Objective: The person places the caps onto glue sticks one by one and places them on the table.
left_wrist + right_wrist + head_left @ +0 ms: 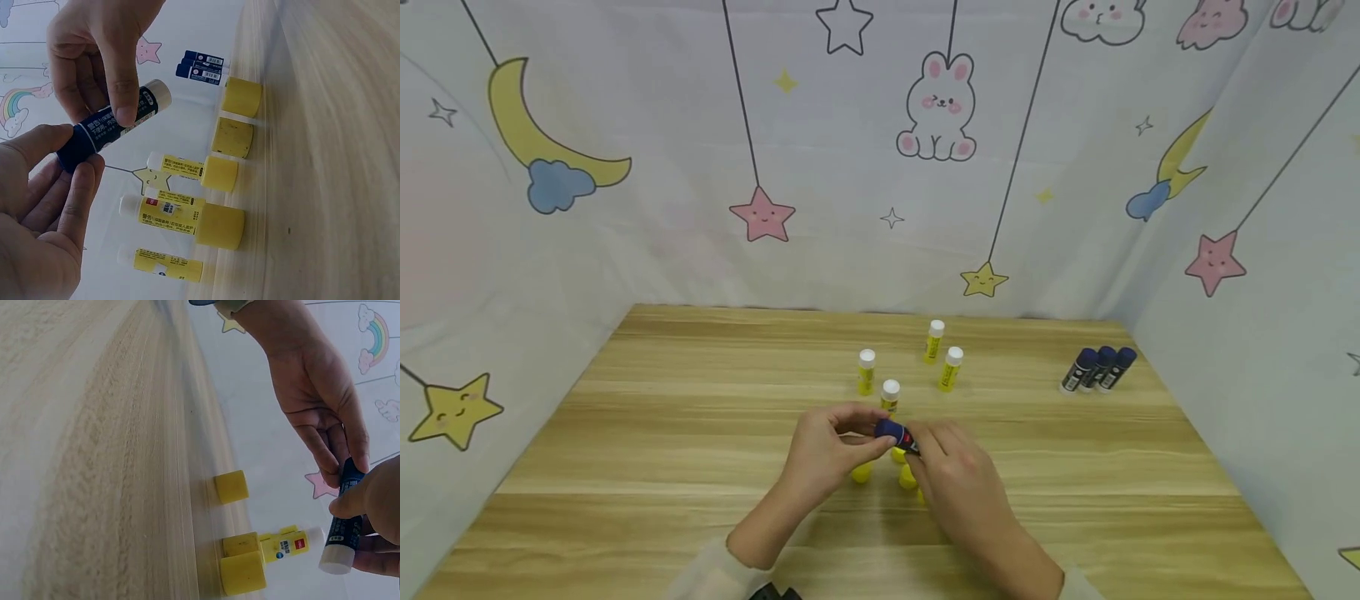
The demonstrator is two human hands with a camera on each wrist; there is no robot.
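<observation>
You have both hands on one blue stick (891, 432), raised above the middle of the counter (700, 458). Your left hand (829, 446) pinches its blue end with thumb and fingers, and your right hand (958, 475) grips the body, its white end showing past the fingers in both wrist views. The stick lies tilted, blue end toward the left. Below it and around your fingers, you have short yellow cylinders (861, 473) on the counter, partly hidden by your hands in the head view. Just beyond, four yellow sticks (951, 372) stand upright with white tops, the nearest partly covered. At the far right, three more blue sticks (1101, 369) stand close together, blue ends up. A patterned backdrop (850, 167) hangs behind.
</observation>
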